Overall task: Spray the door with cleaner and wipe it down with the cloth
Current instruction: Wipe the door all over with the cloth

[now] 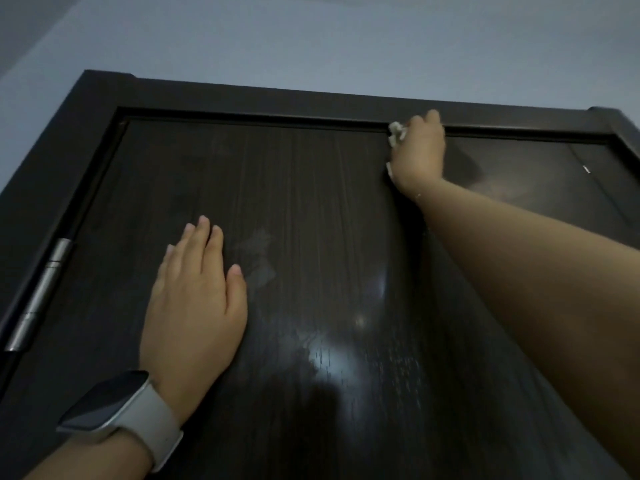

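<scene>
Honestly, with the right hand (417,150) bunched around the cloth (396,132) at the door (311,220) top edge, left hand (194,299) flat below, I'd drag long overlapping strokes downward.

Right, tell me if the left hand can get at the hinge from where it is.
Probably yes. The left hand lies flat on the door, holding nothing, and nothing stands between it and the hinge at the frame edge.
</scene>
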Motion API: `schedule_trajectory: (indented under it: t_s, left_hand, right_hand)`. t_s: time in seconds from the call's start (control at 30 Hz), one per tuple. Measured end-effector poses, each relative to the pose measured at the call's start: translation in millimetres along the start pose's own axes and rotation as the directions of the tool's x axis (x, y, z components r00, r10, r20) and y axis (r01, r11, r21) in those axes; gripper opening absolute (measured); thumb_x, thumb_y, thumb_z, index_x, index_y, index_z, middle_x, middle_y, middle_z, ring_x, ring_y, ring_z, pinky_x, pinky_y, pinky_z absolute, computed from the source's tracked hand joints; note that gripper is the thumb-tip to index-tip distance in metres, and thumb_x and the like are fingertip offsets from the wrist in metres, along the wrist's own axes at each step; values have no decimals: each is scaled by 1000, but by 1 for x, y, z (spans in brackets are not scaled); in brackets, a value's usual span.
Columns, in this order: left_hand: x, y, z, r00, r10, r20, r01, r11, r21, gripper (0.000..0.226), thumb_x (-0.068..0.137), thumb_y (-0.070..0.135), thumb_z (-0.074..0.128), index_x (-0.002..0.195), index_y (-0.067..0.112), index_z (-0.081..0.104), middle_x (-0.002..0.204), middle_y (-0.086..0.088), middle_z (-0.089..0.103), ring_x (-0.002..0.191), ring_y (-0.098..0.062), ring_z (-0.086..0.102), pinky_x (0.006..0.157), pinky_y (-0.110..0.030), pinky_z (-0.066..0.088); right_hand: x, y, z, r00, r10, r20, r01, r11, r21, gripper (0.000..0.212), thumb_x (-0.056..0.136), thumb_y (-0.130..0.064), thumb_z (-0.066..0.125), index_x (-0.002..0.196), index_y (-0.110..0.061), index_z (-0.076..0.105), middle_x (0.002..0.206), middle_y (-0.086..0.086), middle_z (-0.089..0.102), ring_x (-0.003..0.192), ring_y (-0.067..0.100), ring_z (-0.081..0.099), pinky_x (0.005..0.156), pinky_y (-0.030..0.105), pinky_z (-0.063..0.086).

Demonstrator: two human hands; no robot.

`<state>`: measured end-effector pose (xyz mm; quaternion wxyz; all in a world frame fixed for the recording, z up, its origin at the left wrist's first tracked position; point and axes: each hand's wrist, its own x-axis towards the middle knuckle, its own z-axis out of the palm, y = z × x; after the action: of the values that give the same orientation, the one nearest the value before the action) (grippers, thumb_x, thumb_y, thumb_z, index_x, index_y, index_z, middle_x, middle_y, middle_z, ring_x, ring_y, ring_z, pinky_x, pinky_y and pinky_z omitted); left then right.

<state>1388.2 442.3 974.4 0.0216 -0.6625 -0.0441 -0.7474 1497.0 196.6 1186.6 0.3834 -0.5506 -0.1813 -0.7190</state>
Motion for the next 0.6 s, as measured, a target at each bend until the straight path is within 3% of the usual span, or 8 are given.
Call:
schedule_trajectory:
  t_s: [0.07, 0.2, 0.3, 0.37, 0.5, 0.57, 0.6]
  left_hand:
    - [-2, -1, -2, 1000, 4, 18, -4, 1000, -15, 56, 102, 30, 27, 151, 4, 28, 160, -9, 22, 149, -20, 16, 120, -33, 7]
    - [-1, -6, -12, 998, -29, 49, 37, 983, -180, 48, 103, 19, 39, 149, 8, 36, 159, -3, 27, 148, -15, 18, 119, -26, 10]
    - [-6, -17, -27, 995, -81, 51, 92, 953, -289, 43, 104, 15, 37, 147, 9, 41, 158, 0, 30, 145, -13, 23, 115, -22, 13]
    - [-18, -29, -33, 996, -89, 26, 92, 978, -189, 44, 103, 13, 37, 146, 5, 41, 158, -5, 29, 146, -19, 23, 119, -30, 13]
    - [-43, -53, -31, 999, -30, 28, 30, 999, -18, 48, 102, 13, 36, 148, 3, 35, 159, -13, 27, 148, -26, 20, 122, -44, 12]
    - [-46, -59, -28, 1000, -2, 15, 2, 1000, -14, 50, 100, 15, 34, 149, 4, 33, 159, -12, 27, 148, -26, 20, 122, -44, 13]
    - [-46, -59, -27, 1000, 2, 6, -2, 1000, -15, 51, 100, 15, 34, 149, 4, 33, 159, -12, 27, 148, -26, 21, 122, -44, 14]
  right_hand:
    - [-21, -25, 8, 992, -126, 23, 126, 992, 34, 23, 84, -5, 66, 105, 1, 60, 128, 14, 45, 106, 25, 51, 83, 24, 40]
    - [-69, -50, 22, 935, -350, 59, 334, 925, 182, 10, 85, 6, 56, 93, 2, 59, 115, 17, 48, 105, 31, 55, 91, 34, 51]
    - [-133, -65, 12, 844, -531, 71, 485, 814, 319, 9, 81, 5, 63, 87, -2, 62, 100, 15, 51, 92, 30, 58, 79, 23, 44]
    - [-184, -74, -8, 725, -682, 100, 603, 699, 385, 7, 82, -1, 64, 88, -1, 64, 93, 17, 53, 83, 32, 55, 69, 25, 34]
    - [-242, -73, -35, 366, -900, 238, 742, 436, 509, 16, 86, -8, 60, 100, 0, 63, 95, 15, 53, 83, 22, 46, 69, 28, 36]
    - [-227, -75, -32, 344, -905, 251, 759, 425, 494, 17, 87, -10, 54, 97, 1, 63, 94, 18, 54, 83, 25, 47, 71, 29, 35]
    - [-212, -80, -24, 414, -877, 242, 755, 480, 448, 16, 87, -9, 53, 94, 1, 63, 94, 20, 54, 84, 30, 50, 71, 31, 35]
